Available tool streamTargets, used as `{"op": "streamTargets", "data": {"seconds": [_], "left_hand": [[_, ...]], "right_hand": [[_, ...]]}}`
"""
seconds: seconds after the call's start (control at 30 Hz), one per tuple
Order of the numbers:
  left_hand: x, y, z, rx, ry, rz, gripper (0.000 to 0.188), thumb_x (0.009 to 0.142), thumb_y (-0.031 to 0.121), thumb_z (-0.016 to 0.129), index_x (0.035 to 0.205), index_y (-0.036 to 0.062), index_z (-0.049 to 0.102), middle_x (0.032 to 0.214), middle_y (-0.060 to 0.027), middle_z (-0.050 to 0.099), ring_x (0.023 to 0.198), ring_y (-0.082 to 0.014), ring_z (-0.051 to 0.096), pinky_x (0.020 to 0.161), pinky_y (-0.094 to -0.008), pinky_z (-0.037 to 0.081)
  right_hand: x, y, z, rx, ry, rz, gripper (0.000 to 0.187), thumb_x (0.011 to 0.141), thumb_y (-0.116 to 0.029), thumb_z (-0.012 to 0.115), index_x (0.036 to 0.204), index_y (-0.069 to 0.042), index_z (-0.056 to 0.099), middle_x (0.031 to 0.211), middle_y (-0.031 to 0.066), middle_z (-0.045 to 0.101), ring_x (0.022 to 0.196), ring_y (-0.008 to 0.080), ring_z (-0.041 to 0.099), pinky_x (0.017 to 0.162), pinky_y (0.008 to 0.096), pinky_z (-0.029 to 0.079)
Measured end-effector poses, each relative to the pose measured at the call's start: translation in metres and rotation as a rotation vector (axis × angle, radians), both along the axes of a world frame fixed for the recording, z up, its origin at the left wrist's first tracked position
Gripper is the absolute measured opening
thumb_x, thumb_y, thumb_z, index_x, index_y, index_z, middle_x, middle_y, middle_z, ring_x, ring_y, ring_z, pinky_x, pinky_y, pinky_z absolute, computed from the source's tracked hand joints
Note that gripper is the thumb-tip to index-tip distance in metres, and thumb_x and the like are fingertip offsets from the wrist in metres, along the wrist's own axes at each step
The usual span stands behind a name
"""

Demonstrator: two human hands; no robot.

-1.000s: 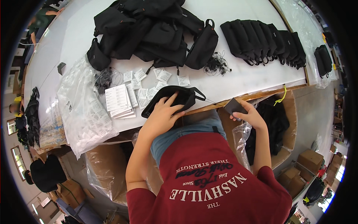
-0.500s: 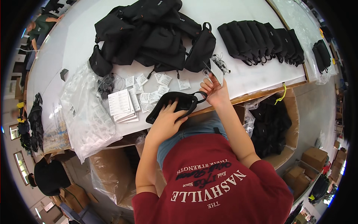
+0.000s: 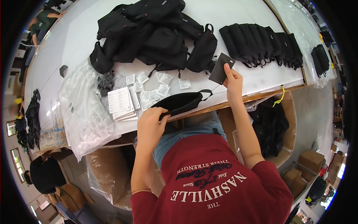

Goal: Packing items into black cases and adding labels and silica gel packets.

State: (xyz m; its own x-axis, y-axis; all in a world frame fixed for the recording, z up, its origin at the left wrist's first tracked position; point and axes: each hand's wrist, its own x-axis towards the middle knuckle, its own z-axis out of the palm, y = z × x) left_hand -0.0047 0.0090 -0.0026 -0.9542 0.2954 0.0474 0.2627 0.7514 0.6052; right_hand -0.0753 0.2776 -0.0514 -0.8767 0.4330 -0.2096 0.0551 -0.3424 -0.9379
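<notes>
My left hand is closed on the near left end of a black fabric pouch, which lies at the table's front edge with its loop handle pointing right. Raised to the right of it, my right hand pinches a black hang tag between thumb and fingers. A thin string runs from the tag down to the pouch's loop. Just behind the tag lies a small tangle of black strings. Several small white printed labels are scattered beyond the pouch, beside a stack of white printed cards.
A heap of black pouches covers the table's far middle, and a row of flat black pouches lies at the far right. A clear plastic bag of labels hangs over the front edge at left. Below stands an open carton holding black goods.
My left hand has come out of the pouch's opening and now grips its end; the pouch has flattened. My right hand has moved right with the tag, turning its black side up and drawing the string out.
</notes>
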Motion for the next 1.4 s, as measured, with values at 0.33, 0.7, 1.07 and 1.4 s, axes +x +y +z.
{"op": "streamTargets", "data": {"seconds": [0.33,0.7,1.07,1.4], "left_hand": [[0.004,-0.005,-0.028,0.225,0.169,0.068,0.040,0.069,0.001,0.072,0.103,0.0008,0.051,0.120,-0.0147,0.053,0.103,-0.0362,0.053,0.085,-0.0392,0.045],[-0.018,-0.011,-0.022,0.177,0.025,-0.098,0.011,0.080,0.007,0.067,0.089,0.0027,0.061,0.079,-0.0058,0.063,0.078,-0.0200,0.061,0.069,-0.0307,0.045],[-0.122,-0.056,-0.076,-0.156,0.322,0.177,0.021,0.077,0.016,0.067,0.094,0.0034,0.062,0.086,-0.0102,0.064,0.088,-0.0300,0.055,0.087,-0.0400,0.041],[-0.061,-0.014,0.010,0.540,-0.028,0.022,0.018,0.080,0.017,0.070,0.092,0.0044,0.064,0.095,-0.0098,0.064,0.104,-0.0232,0.056,0.095,-0.0355,0.036]], "right_hand": [[0.000,-0.078,0.032,1.119,0.723,0.752,0.025,0.078,-0.034,0.071,0.072,-0.010,0.071,0.049,0.0081,0.053,0.044,0.0248,0.049,0.043,0.0326,0.034],[0.003,-0.061,0.030,1.563,0.687,1.144,0.038,0.077,-0.049,0.065,0.068,-0.012,0.061,0.051,0.0082,0.054,0.050,0.0267,0.056,0.055,0.0354,0.042],[0.009,-0.051,0.018,1.582,0.810,1.118,0.036,0.078,-0.039,0.067,0.060,-0.011,0.055,0.051,0.0023,0.053,0.048,0.0233,0.051,0.054,0.0319,0.039],[0.002,-0.049,0.039,1.617,0.883,0.914,0.034,0.077,-0.038,0.069,0.058,-0.013,0.059,0.049,-0.0002,0.049,0.045,0.0191,0.048,0.051,0.0293,0.036]]}}
